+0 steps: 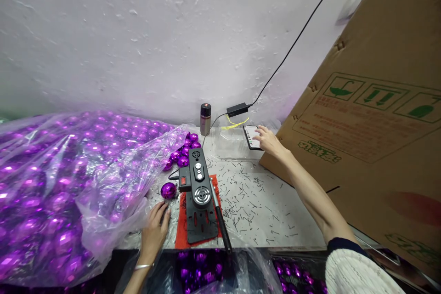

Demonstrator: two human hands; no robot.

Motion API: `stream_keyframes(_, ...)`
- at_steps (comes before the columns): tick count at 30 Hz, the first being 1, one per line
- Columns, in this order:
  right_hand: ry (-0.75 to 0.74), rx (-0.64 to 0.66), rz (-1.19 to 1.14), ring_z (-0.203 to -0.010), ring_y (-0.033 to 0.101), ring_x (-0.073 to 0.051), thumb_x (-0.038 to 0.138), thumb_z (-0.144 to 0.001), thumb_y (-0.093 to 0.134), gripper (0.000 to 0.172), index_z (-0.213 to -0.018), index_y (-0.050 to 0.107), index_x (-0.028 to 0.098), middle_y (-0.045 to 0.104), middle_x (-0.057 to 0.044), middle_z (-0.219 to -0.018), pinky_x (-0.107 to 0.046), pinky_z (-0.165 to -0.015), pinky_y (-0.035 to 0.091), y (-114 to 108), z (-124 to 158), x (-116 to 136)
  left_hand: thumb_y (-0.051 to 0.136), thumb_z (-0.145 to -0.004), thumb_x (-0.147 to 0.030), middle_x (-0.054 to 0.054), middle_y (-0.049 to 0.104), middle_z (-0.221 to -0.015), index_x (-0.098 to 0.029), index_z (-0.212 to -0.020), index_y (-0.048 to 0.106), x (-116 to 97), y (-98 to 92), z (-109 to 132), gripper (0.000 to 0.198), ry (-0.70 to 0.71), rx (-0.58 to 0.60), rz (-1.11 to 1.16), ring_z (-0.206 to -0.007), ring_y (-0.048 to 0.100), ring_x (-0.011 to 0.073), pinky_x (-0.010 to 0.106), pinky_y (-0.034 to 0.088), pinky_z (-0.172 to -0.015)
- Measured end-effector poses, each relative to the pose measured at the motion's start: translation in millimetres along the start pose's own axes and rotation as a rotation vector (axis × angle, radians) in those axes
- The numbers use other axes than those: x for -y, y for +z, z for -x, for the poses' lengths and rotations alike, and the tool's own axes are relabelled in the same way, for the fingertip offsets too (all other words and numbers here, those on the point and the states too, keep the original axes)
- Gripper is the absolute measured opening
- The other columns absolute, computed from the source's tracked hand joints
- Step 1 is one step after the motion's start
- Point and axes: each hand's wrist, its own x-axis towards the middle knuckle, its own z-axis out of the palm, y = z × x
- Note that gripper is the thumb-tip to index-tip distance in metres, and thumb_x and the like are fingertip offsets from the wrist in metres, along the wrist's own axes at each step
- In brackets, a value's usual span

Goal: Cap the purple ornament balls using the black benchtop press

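My left hand (pixel 155 229) rests on the white table, fingers stretched out and empty, just below a single shiny purple ball (pixel 168 190). My right hand (pixel 270 141) reaches far forward, its fingers spread over the lit screen of a phone (pixel 252 137) that lies on the table; it holds nothing. Between my hands stands a black machine (pixel 198 179) with a red switch, round vents and a black lever handle (pixel 223 229), set on a red cloth (pixel 181 223). Several more purple balls (pixel 186 151) lie behind it, by the bag's mouth.
A big clear bag of purple balls (pixel 86 183) covers the left side. At right leans a large cardboard box (pixel 361 138). A dark cylindrical bottle (pixel 205 119) and a corded power adapter (pixel 237 110) sit near the wall. Short black scraps (pixel 248 202) litter the table.
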Motion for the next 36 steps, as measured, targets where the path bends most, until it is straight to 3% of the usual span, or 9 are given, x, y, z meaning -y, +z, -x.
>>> stream_keyframes(18,0.012,-0.110,-0.034,-0.141,0.046,-0.035,0.013,-0.082,0.057,0.046,-0.125,0.072,0.021,0.064,-0.016,-0.138,-0.059,-0.117,0.041,-2.8,25.4,-1.7,0.044,-0.099,-0.054,0.013,0.076,-0.114,-0.020,-0.107,0.076,-1.2,0.5,-1.2,0.047,0.026,-0.018,-0.004,-0.110,0.070,0.0295,0.047,0.057,-0.097)
stream_keyframes(27,0.093,-0.156,-0.037,-0.141,0.047,-0.033,0.013,-0.085,0.052,0.047,-0.126,0.070,0.024,0.064,-0.013,-0.139,-0.057,-0.110,0.048,-7.6,51.6,13.6,0.044,-0.100,-0.055,0.013,0.076,-0.115,-0.019,-0.108,0.076,-1.1,1.9,-1.2,0.049,0.028,-0.023,-0.014,-0.109,0.071,0.0289,0.046,0.058,-0.096)
stream_keyframes(36,0.096,-0.143,-0.006,-0.141,0.047,-0.033,0.011,-0.083,0.051,0.043,-0.119,0.073,0.022,0.065,-0.014,-0.137,-0.055,-0.105,0.051,-5.7,51.1,17.1,0.042,-0.101,-0.056,0.012,0.076,-0.116,-0.020,-0.109,0.076,-1.1,2.4,-0.4,0.051,0.026,-0.019,-0.027,-0.110,0.071,0.0279,0.043,0.058,-0.094)
